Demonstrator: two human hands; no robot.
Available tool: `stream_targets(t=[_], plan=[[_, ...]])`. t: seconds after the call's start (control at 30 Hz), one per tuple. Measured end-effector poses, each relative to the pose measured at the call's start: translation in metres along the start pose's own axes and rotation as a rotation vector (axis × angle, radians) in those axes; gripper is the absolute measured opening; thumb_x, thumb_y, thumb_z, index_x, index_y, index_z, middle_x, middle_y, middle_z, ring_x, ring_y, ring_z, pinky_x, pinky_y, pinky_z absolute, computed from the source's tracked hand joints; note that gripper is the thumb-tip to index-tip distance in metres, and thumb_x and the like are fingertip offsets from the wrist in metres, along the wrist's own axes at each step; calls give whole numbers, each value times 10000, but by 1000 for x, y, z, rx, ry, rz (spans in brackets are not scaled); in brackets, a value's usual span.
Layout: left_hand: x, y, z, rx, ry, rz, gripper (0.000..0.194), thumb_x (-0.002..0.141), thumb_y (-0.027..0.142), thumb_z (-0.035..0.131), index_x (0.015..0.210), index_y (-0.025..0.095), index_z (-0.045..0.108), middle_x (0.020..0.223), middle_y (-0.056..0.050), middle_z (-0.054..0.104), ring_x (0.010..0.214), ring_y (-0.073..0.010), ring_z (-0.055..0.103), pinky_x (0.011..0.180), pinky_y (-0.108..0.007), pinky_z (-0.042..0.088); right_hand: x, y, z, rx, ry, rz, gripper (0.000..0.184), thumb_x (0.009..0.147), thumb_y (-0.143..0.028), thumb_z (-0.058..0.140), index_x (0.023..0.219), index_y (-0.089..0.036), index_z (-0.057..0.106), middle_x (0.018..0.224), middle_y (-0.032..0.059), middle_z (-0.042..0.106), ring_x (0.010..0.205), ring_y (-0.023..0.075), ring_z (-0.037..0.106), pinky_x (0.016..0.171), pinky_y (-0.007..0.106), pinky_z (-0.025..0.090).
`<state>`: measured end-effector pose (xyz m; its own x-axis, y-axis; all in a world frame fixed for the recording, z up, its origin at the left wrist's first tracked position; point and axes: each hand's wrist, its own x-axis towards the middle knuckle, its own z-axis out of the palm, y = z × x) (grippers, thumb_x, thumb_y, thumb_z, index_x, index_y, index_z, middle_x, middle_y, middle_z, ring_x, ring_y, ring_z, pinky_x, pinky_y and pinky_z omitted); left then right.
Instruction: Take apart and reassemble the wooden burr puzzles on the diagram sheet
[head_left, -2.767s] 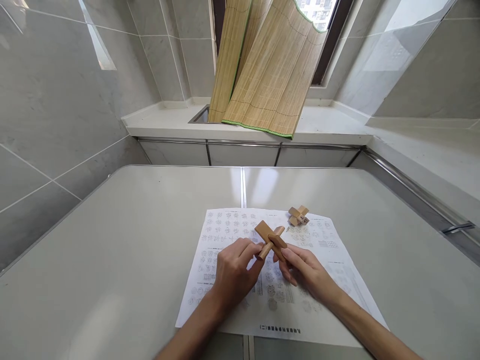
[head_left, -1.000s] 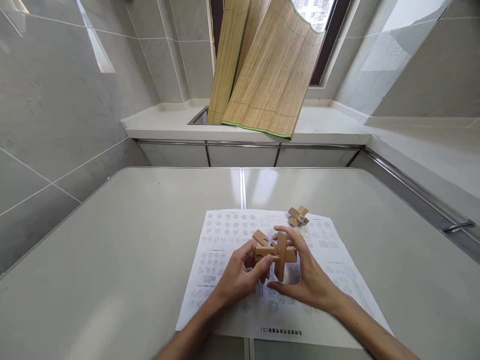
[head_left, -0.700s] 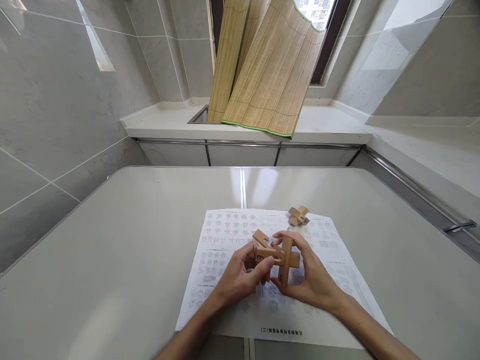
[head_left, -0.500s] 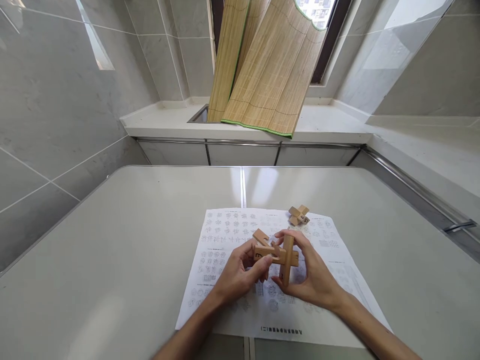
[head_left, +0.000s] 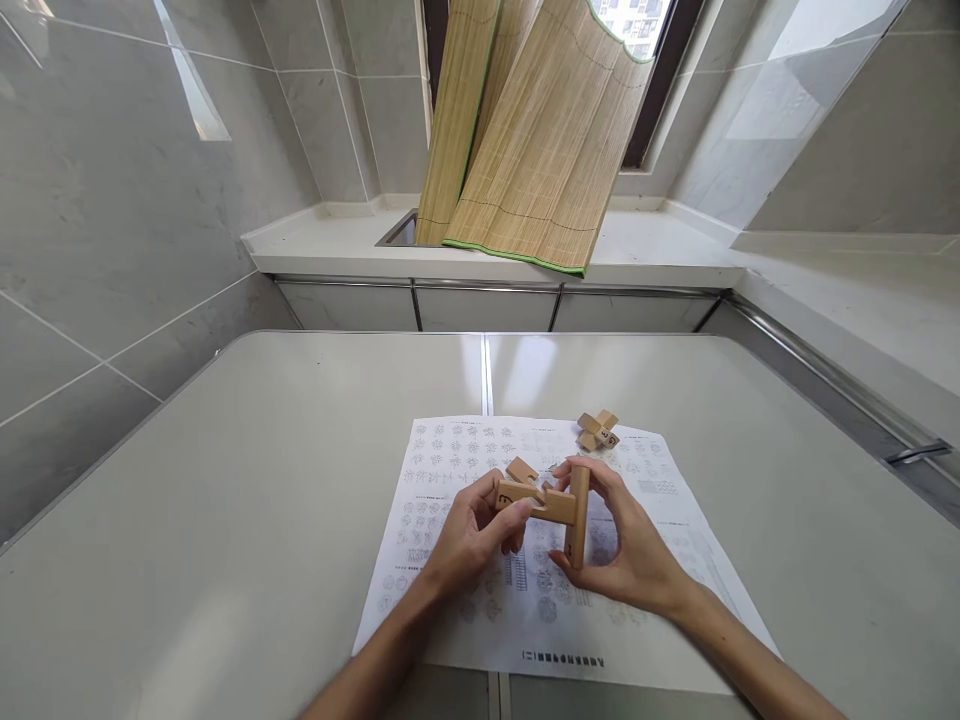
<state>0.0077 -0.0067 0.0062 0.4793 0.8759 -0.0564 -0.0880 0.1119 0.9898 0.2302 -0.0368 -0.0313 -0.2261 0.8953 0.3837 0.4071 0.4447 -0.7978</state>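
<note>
A wooden puzzle of notched bars point(head_left: 546, 500) is held just above a printed sheet point(head_left: 465, 470). My left hand point(head_left: 472, 535) pinches the end of the level bar marked with a number. My right hand point(head_left: 626, 545) grips the upright bar between thumb and fingers. A third bar pokes out behind them at an angle. A smaller joined pair of wooden bars point(head_left: 598, 431) lies on the sheet's far right corner, apart from both hands.
The sheet lies on a pale grey table point(head_left: 262, 480) with a seam down its middle. Beyond it runs a white counter point(head_left: 337, 240) with a rolled bamboo mat point(head_left: 525, 150) leaning at the window. Tiled walls stand at left and right.
The level bar has slid out to the left through the upright one, so the cross now looks like an L. Both hands stay in place on the puzzle.
</note>
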Motion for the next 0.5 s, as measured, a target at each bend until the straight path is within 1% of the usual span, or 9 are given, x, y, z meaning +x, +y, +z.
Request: stream_targets(t=[0.27, 0.37, 0.43, 0.5], plan=[[3, -9, -5, -35, -7, 3, 334, 939, 471, 690, 834, 180, 565, 596, 34, 563, 556, -109, 477, 594, -249, 392, 2, -5, 2, 49, 0, 46, 901, 745, -240, 847, 1499, -311, 358, 1314, 106, 592, 1208, 339, 622, 1106, 549, 501], [4, -9, -9, -54, -11, -3, 311, 944, 455, 690, 851, 182, 572, 598, 41, 558, 551, -106, 467, 594, -250, 386, 3, -4, -1, 53, 1, 55, 890, 734, -229, 856, 1479, -313, 377, 1311, 105, 593, 1205, 338, 619, 1117, 556, 492], [5, -6, -15, -58, 58, 9, 311, 961, 444, 664, 821, 191, 550, 595, 45, 546, 563, -110, 470, 619, -255, 398, 4, -3, -4, 78, 34, 62, 867, 745, -223, 846, 1468, -318, 376, 1305, 104, 592, 1172, 325, 631, 1116, 555, 493], [5, -3, -21, -31, 172, 33, 334, 983, 440, 627, 781, 199, 516, 591, 48, 532, 578, -112, 467, 644, -257, 407, 6, -1, -7, 110, 102, 70, 833, 777, -228, 822, 1466, -324, 364, 1290, 98, 592, 1108, 298, 652, 1116, 550, 493]])
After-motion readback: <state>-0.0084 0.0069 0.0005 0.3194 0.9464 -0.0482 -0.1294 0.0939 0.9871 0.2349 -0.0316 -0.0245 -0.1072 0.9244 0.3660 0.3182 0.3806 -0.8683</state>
